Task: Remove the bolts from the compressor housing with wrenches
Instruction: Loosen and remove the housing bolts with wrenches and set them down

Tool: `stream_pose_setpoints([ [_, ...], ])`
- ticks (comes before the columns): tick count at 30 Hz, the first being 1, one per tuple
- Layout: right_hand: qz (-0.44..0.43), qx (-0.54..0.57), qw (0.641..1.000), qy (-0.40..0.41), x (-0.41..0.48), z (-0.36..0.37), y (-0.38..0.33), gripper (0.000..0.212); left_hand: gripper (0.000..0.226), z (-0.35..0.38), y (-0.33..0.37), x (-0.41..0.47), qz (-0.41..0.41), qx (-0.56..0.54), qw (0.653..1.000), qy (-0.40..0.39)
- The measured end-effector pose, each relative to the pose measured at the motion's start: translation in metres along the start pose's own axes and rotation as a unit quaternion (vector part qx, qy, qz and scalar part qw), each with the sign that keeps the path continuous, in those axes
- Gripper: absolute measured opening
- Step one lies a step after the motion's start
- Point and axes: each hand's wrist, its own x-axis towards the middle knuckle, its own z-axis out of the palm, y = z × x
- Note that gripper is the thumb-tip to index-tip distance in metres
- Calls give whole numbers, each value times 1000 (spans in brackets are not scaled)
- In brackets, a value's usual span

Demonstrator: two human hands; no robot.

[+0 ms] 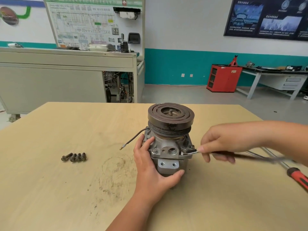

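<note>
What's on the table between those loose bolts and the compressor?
In the head view: mostly bare, scuffed table beyond the bolts, then the wire tip and the left hand gripping the compressor.

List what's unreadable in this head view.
Head view:
- Blurred by motion: the wrench handle past the right hand.
- Hidden: the compressor back, behind its own body; its left flank, under the left hand.
- Cut off by right edge: the screwdriver handle.
- Too small: whether the wrench seats on the bolt.

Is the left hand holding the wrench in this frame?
No, the left hand grips the compressor housing, while the right hand holds the wrench at a bolt.
</note>
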Motion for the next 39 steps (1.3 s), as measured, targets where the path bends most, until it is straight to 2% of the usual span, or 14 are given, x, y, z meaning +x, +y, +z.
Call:
stream_pose_setpoints([
  [2,-36,-139,987,67,9,-9,8,27,85,1,-1,0,-2,1,1000,1],
  [4,-67,-167,979,99,14,-11,18,20,85,1,-1,0,0,2,1000,2],
  [6,-65,-83,992,64,11,-9,29,17,84,0,-1,0,1,3,1000,1],
  [8,-62,69,996,-1,2,0,36,21,84,1,0,1,4,7,1000,2],
  [12,-74,300,948,-72,-6,36,29,18,82,2,-1,1,10,16,1000,9],
  [15,-66,441,891,-83,-12,54,9,25,86,2,-2,1,18,19,1000,13],
  [18,-56,487,870,-57,-13,54,-4,25,90,2,-3,1,24,28,999,18],
  [22,-39,461,886,-40,-7,54,-7,31,88,2,-4,1,26,22,999,19],
  [25,-13,386,920,-57,-6,43,-8,31,86,2,-3,1,26,19,999,16],
  [28,26,129,989,-70,-3,12,-5,34,85,1,-2,1,16,12,1000,9],
  [30,29,-51,997,-48,3,-8,-6,33,84,1,-3,1,12,9,1000,7],
  [32,-6,-137,991,-5,12,-17,-4,24,83,0,-3,1,5,9,1000,6],
  [36,-28,-112,993,16,15,-19,11,18,83,0,-2,1,-2,9,1000,5],
  [39,-12,83,995,-52,4,-5,23,24,83,1,-1,0,-4,11,1000,5],
])
